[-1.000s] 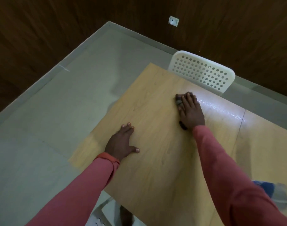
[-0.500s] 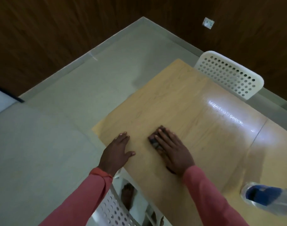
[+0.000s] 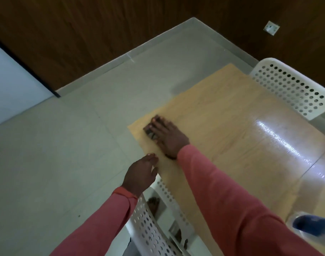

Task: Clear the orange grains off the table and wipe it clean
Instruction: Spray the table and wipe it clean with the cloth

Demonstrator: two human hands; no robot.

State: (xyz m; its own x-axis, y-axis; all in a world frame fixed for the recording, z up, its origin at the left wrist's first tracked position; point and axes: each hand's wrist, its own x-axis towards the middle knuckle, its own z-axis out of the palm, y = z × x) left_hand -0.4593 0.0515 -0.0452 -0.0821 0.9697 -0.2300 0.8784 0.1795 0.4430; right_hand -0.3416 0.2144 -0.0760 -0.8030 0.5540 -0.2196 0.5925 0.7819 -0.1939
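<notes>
The dark cloth (image 3: pixel 151 133) lies mostly hidden under the right hand (image 3: pixel 167 137); the blurred blue-capped bottle (image 3: pixel 311 225) runs off the right edge.

One head-worn camera looks steeply down and forward, close over the table (image 3: pixel 231 126) corner, taking in floor (image 3: pixel 65 163) and wall (image 3: pixel 84 34) beyond.

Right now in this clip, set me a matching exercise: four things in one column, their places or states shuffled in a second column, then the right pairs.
Things:
1. dark cloth
2. left hand
3. far white perforated chair
4. right hand

Places or states:
A. at the table's near edge, fingers over it
B. pressed flat near the table's left corner
C. pushed in at the far side
D. lies flat on the cloth

Pairs: 1-B, 2-A, 3-C, 4-D
</notes>
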